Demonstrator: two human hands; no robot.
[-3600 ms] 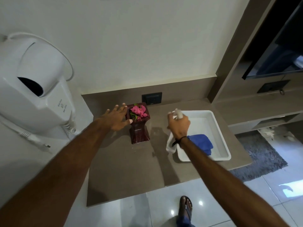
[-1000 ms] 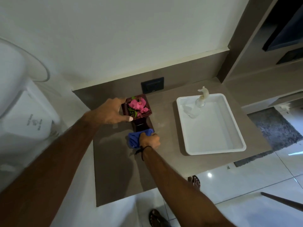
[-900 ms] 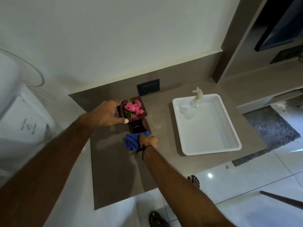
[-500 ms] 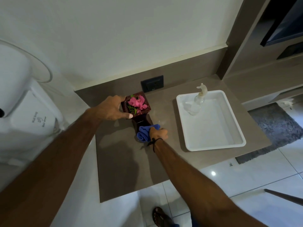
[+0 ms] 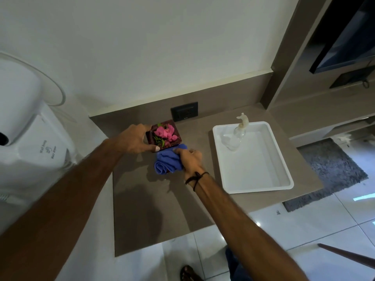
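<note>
A dark red vase (image 5: pixel 177 138) with pink flowers (image 5: pixel 165 133) stands near the back of the brown counter (image 5: pixel 154 209). My left hand (image 5: pixel 135 139) grips the vase's rim from the left, thumb along its front edge. My right hand (image 5: pixel 189 159) holds a bunched blue cloth (image 5: pixel 167 162) against the front of the vase, which hides the vase's lower body. A clear spray bottle (image 5: pixel 236 134) lies in the far left corner of the white tray (image 5: pixel 282 175).
A white wall-mounted hair dryer (image 5: pixel 26 134) juts out at the left. A black socket (image 5: pixel 184 111) sits in the backsplash behind the vase. Brown shelving and a dark screen (image 5: pixel 345 37) rise at the right. A grey rug (image 5: pixel 326 175) and a sandalled foot (image 5: pixel 188 273) are on the tiled floor.
The spray bottle left my right hand and now lies in the tray; the blue cloth came out of the tray. Over the last second the cloth shifted right and up along the vase.
</note>
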